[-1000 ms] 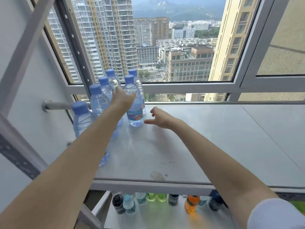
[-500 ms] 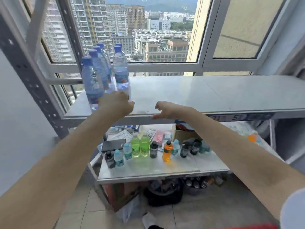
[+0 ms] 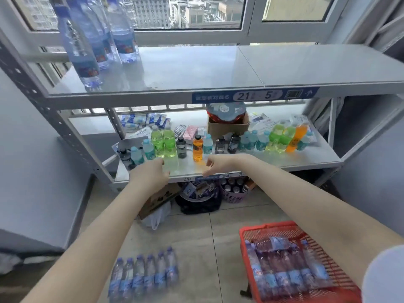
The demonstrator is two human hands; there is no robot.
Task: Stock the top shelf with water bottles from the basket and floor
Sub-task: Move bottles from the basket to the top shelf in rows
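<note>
Several blue-capped water bottles [image 3: 86, 42] stand at the left end of the grey top shelf [image 3: 196, 68]. A row of several more water bottles [image 3: 144, 273] stands on the tiled floor, low in the frame. A red basket [image 3: 293, 231] at the lower right holds further water bottles [image 3: 284, 267] lying down. My left hand [image 3: 150, 177] and my right hand [image 3: 220, 164] are both held out in front of the middle shelf's front edge, fingers loosely apart, holding nothing.
The middle shelf [image 3: 306, 159] carries green, orange and small teal drink bottles, a cardboard box and packets. Under it sit a purple basket of cans [image 3: 235, 191], a dark bag and a box. A window lies behind the shelving. Grey walls close both sides.
Both hands have come down from the top shelf to the middle shelf's level, empty. The view has tilted down, bringing the floor bottles and the red basket into sight.
</note>
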